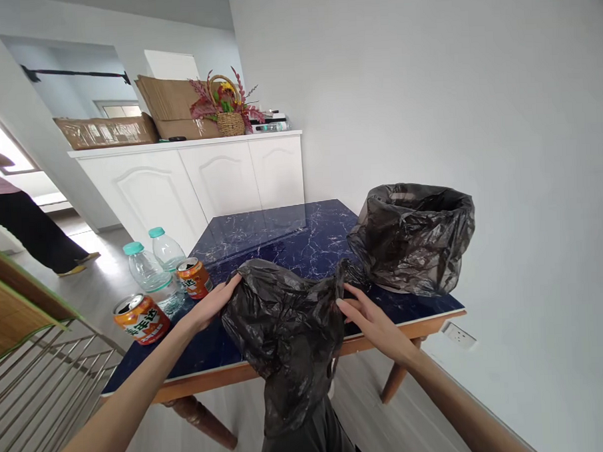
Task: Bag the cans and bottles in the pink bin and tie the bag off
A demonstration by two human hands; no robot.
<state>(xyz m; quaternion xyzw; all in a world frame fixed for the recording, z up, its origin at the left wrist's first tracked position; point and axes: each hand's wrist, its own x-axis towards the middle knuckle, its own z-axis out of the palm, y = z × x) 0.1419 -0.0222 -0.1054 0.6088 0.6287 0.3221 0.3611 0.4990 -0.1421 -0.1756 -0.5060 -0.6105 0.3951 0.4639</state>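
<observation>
A black plastic garbage bag (285, 320) hangs over the near edge of the table, stretched between my two hands. My left hand (219, 303) is closed on its upper left edge; the fingertips are partly behind the plastic. On the other side, my right hand (360, 310) pinches the bag's right edge between thumb and fingers. Just beyond my right hand stands a bin lined with another black bag (417, 241), its mouth open upward. Left of my left hand are two orange drink cans (143, 319) and two clear bottles with teal caps (146, 269).
The dark blue marble-patterned table (272, 230) stands against the wall. Behind it, a white cabinet (219, 176) carries cardboard boxes (176, 111) and a flower basket (231, 124). A metal rack (48, 377) is at left. A person (16, 212) stands far left. A socket (459, 336) is low right.
</observation>
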